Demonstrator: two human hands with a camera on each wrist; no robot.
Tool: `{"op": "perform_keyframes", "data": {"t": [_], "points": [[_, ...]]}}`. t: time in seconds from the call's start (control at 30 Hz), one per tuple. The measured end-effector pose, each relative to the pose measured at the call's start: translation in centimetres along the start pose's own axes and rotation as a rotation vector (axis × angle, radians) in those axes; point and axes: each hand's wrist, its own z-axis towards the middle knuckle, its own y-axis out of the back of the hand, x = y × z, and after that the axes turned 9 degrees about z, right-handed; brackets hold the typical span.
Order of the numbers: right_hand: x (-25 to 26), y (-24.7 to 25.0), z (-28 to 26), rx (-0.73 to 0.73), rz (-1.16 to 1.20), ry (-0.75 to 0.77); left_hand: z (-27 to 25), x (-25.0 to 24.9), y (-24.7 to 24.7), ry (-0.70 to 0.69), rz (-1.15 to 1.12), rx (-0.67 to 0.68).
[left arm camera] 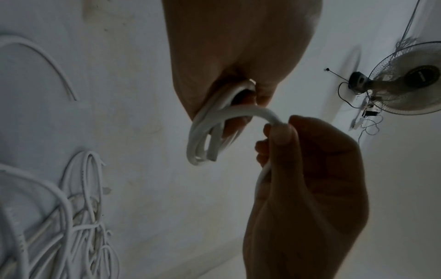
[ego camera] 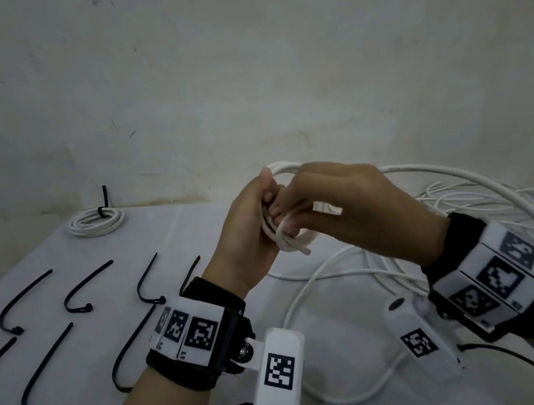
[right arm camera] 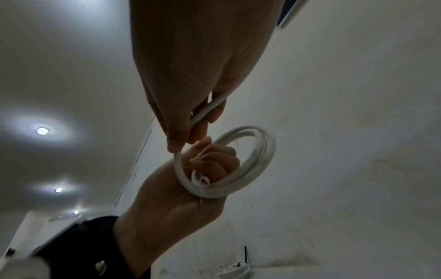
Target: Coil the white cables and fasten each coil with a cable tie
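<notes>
Coil (ego camera: 292, 233) gripped by left hand (ego camera: 246, 236); right hand (ego camera: 345, 204) fingers pinch cable (ego camera: 462, 173).

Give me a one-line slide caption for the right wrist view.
Left hand grips a small white cable coil while the right hand feeds on another loop.

The head camera looked forward and down from above the table (ego camera: 53, 338), taking in both wrists, the wall behind and the coil (ego camera: 289, 230) held between the hands. The left wrist camera looked up along the left hand (left arm camera: 238, 52) from close below the coil (left arm camera: 210, 132), toward the wall and a fan (left arm camera: 410, 79). The right wrist camera looked up from just under the coil (right arm camera: 229, 162), toward the ceiling lights (right arm camera: 42, 130). All three views shared the coil.
</notes>
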Motion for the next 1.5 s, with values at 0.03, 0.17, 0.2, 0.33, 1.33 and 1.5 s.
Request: {"op": "perform_keyframes", "data": {"t": [0.03, 0.17, 0.2, 0.33, 1.33, 1.5], "points": [[-0.2, 0.1, 0.3, -0.010, 0.005, -0.021, -0.1, 0.0, -0.2, 0.013, 0.023, 0.021], [-1.5, 0.6, 0.8, -0.042, 0.004, -0.081, -0.7, 0.0, -1.4, 0.065, 0.043, 0.104], [-1.8, 0.8, 0.9, -0.047, 0.020, -0.096, -0.7, -0.1, -1.5, 0.079, 0.017, 0.111], [-2.3, 0.9, 0.3, -0.043, 0.023, -0.098, -0.5, -0.1, -1.2, 0.129, -0.070, 0.136], [-5.5, 5.7, -10.4, -0.407, 0.206, -0.599, 0.4, -1.5, 1.0, 0.028, -0.566, -0.017], [-4.0, 5.3, -10.4, -0.424, 0.119, -0.517, 0.5, -1.7, 1.6, -0.008, -0.635, -0.075]]}}
